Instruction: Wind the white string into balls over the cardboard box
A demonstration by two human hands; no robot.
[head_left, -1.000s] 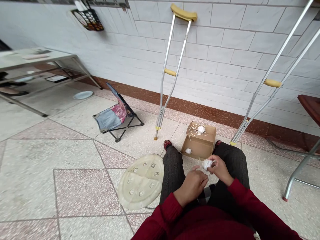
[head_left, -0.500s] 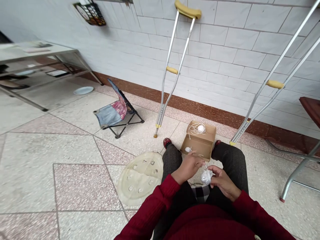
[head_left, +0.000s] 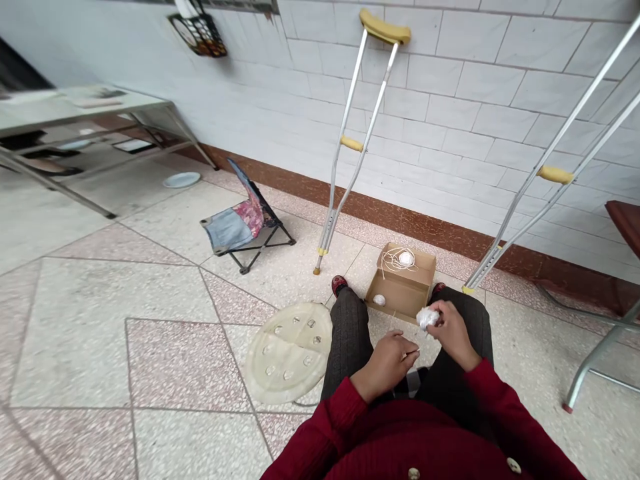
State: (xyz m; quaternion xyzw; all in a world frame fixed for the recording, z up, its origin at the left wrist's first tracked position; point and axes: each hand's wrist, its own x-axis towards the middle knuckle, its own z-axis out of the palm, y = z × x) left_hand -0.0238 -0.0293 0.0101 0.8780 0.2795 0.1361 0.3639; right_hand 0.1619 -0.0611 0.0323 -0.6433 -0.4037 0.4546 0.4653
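White cord ball (head_left: 427,319), grasped by fingers of the right hand (head_left: 453,333) near a cardboard box (head_left: 403,298), seems mid-winding, next likely needing taut strand, though whether the left hand (head_left: 387,361), fingers curled, pinches any is unclear.

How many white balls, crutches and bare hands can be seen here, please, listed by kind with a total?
White balls: 3 (one in the right hand, two in the cardboard box)
Crutches: 2
Bare hands: 2 (right hand, left hand)
Total: 7
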